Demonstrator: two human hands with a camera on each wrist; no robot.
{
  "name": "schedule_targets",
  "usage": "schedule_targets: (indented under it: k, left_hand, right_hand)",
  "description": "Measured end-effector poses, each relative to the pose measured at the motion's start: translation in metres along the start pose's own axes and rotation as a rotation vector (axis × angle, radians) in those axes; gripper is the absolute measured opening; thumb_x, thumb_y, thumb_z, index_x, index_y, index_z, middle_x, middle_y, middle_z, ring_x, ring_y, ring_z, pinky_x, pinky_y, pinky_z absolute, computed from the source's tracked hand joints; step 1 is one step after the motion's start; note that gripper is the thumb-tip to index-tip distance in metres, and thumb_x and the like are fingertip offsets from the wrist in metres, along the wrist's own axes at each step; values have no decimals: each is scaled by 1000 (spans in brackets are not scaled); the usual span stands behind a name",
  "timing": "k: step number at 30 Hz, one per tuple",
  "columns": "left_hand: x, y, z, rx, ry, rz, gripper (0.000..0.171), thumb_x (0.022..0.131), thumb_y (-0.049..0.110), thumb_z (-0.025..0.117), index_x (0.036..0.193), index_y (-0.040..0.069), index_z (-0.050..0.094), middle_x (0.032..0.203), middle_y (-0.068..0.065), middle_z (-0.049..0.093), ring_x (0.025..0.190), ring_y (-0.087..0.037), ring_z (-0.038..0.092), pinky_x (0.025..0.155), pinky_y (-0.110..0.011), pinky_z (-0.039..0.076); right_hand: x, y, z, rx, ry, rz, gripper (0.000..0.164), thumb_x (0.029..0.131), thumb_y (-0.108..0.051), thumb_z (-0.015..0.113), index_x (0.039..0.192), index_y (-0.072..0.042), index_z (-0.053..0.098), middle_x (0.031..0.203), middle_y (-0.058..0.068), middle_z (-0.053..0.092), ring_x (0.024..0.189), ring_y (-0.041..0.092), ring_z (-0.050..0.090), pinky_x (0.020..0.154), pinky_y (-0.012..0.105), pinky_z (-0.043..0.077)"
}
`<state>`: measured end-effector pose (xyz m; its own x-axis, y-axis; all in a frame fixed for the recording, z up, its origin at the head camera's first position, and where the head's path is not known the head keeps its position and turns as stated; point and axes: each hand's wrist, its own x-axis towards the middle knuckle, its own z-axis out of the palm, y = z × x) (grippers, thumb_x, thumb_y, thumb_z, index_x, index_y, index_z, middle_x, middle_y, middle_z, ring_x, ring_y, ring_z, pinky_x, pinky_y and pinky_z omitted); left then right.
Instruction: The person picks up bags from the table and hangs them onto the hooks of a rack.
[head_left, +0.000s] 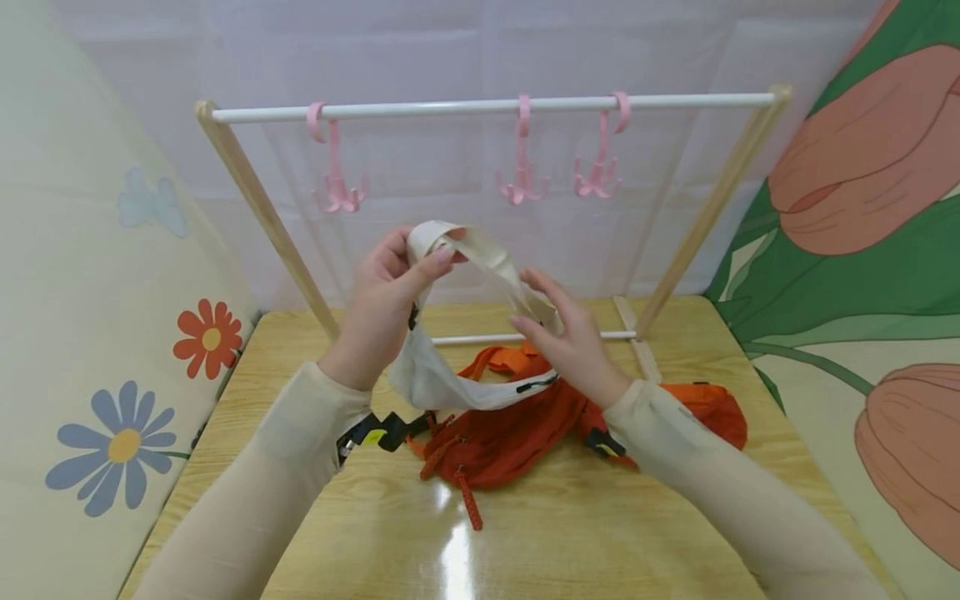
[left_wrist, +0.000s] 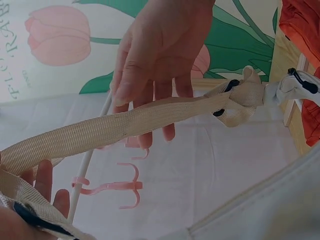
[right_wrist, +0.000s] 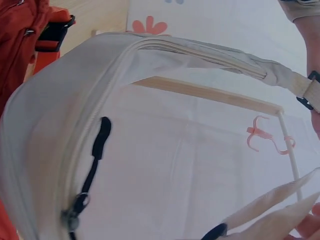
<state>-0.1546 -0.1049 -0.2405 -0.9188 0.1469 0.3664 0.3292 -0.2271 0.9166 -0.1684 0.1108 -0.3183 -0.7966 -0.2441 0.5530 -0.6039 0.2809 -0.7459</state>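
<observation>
A pale waist bag (head_left: 442, 379) hangs in the air between both hands, its beige strap (head_left: 491, 258) looped above the zipped body. The left hand (head_left: 378, 292) pinches the strap at the loop's upper left, thumb in front. At the loop's right side is the right hand (head_left: 573, 333); in the left wrist view its fairly straight fingers (left_wrist: 164, 92) pass behind the webbing. A dark zipper pull (right_wrist: 101, 139) dangles from the bag in the right wrist view. Beneath, on the table, lies a red-orange bag (head_left: 495, 442), partly hidden by the pale one and the right arm.
Behind the hands stands a rack with a white rail (head_left: 435, 108) and wooden posts (head_left: 708, 208). Pink hooks hang from it: one at left (head_left: 341, 187), two at right of centre. A black buckle (head_left: 390, 432) and red cord (head_left: 468, 500) lie on the wooden table (head_left: 360, 533).
</observation>
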Motion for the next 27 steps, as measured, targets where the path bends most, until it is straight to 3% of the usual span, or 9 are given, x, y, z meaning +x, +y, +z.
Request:
schedule_targets:
  k: [3, 7, 9, 12, 16, 21, 27]
  left_hand:
    - [-1, 0, 0, -3, -7, 2, 14, 98, -1, 55, 111, -1, 60, 101, 7, 73, 96, -10, 67, 93, -28, 51]
    - [-1, -1, 0, -8, -17, -8, 13, 99, -1, 55, 110, 0, 60, 100, 7, 73, 96, -11, 68, 94, -29, 51]
    - [-2, -2, -1, -12, -23, -8, 12, 99, -2, 54, 109, 1, 60, 101, 6, 72, 96, -11, 68, 95, -30, 51]
    - [-2, -2, 0, -22, -30, -3, 12, 98, -3, 54, 108, 2, 60, 101, 6, 73, 97, -11, 68, 95, -31, 51]
    - [-3, -1, 0, -31, -31, 6, 12, 98, -3, 54, 105, 3, 62, 100, 6, 73, 95, -11, 69, 95, -31, 51]
    - [-5, -2, 2, -42, -20, 4, 13, 98, -3, 54, 107, 1, 62, 101, 7, 74, 93, -8, 70, 94, -29, 53]
    - [-5, -3, 7, -45, 11, -20, 13, 99, -3, 53, 110, -4, 58, 97, 8, 72, 92, -6, 69, 94, -29, 53]
  right_hand:
    - [4, -4, 1, 63, 5, 54, 49, 97, 6, 59, 143, 11, 45, 135, 30, 57, 123, 41, 56, 100, 32, 50]
    - [11, -7, 2, 119, 17, 115, 40, 101, 5, 49, 141, 12, 48, 134, 32, 58, 118, 41, 59, 93, 18, 49]
    - [14, -9, 2, 114, 23, 126, 37, 101, 4, 50, 137, 13, 52, 132, 31, 59, 117, 38, 60, 92, 17, 47]
    - [17, -11, 2, 116, 18, 154, 32, 101, 3, 52, 131, 13, 57, 123, 30, 65, 101, 26, 66, 83, 19, 51]
    - [17, -12, 3, 97, 44, 148, 19, 97, 4, 59, 113, 14, 64, 104, 26, 67, 87, 7, 59, 80, 23, 50]
    - [16, -9, 7, 69, 122, -7, 7, 91, 10, 65, 97, 13, 64, 91, 24, 65, 87, 3, 57, 88, 25, 47]
    - [17, 1, 14, -120, 198, -339, 18, 82, 21, 66, 98, 13, 70, 87, 23, 71, 74, 24, 66, 77, 13, 50]
